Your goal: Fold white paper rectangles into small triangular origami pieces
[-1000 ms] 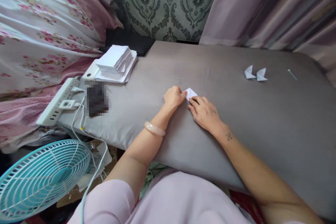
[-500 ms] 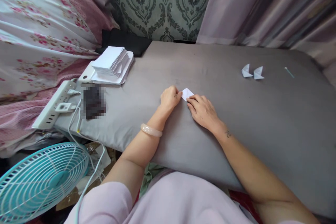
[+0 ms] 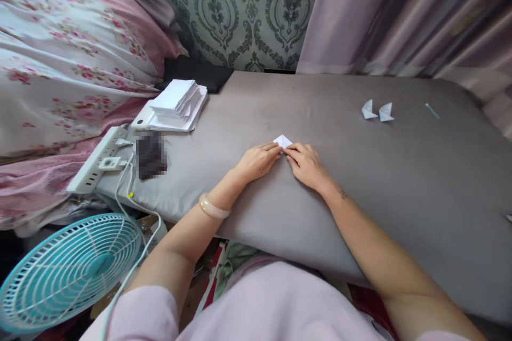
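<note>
A small folded white paper piece [image 3: 282,141] lies on the grey mattress [image 3: 360,170]. My left hand [image 3: 258,161] rests on its left side, fingertips pressing its near edge. My right hand [image 3: 306,165] presses it from the right, fingers together. Only the paper's far tip shows beyond my fingers. Two finished folded paper shapes [image 3: 376,111] stand farther right. A stack of white paper sheets [image 3: 178,104] sits at the mattress's left corner.
A white power strip [image 3: 102,159] with cables lies at the left edge beside a dark blurred object [image 3: 151,155]. A teal fan [image 3: 68,272] stands low on the left. A thin green-tipped stick [image 3: 432,111] lies far right. Floral bedding [image 3: 60,64] rises on the left, curtains [image 3: 400,16] behind.
My left hand has uncurled from a loose fist to fingers laid flat toward the paper. Both hands now cover more of the piece. The view shifted slightly.
</note>
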`<state>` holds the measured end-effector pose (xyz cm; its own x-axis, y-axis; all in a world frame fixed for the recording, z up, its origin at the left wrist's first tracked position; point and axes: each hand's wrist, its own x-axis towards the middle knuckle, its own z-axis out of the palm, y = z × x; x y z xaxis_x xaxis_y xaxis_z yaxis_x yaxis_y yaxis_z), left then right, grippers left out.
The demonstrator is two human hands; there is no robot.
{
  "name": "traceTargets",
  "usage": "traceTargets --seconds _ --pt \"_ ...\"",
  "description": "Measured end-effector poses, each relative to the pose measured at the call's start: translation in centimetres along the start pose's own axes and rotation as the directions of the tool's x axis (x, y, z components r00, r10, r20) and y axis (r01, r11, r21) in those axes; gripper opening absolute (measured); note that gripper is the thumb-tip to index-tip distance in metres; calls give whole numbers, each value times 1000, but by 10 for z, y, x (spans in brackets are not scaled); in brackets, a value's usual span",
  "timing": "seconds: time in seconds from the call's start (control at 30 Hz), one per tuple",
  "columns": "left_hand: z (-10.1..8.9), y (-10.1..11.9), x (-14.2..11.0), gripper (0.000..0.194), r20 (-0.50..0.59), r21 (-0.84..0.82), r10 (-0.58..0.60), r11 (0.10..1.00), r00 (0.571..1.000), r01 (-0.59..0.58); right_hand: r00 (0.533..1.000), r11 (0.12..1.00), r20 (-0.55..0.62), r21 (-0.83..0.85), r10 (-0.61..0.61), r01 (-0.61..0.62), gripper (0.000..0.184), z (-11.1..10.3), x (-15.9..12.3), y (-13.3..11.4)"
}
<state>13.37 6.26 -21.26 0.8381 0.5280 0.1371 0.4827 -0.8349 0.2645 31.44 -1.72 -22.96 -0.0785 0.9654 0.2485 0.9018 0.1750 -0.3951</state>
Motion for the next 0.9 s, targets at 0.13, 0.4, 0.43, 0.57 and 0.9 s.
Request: traceTargets --seconds 0.13,0.4,0.43,0.57,0.9 --pt "3 5 -10 46 -9 21 12 1000 1000 -12 1000 1000 -22 9 -16 16 36 2 -2 -1" --pt "4 5 -7 44 5 53 -3 999 1000 3 993 996 -109 -77 35 -43 39 3 -6 -6" --pt "4 5 -6 44 4 56 -4 998 1000 4 996 993 -85 -113 26 -35 41 2 -6 -8" --pt "1 10 -3 44 19 71 -15 997 1000 14 999 973 2 -227 34 -33 41 -1 -2 -12" --pt "4 21 -1 47 19 86 -84 993 996 82 997 948 84 -318 2 24 47 -9 12 -6"
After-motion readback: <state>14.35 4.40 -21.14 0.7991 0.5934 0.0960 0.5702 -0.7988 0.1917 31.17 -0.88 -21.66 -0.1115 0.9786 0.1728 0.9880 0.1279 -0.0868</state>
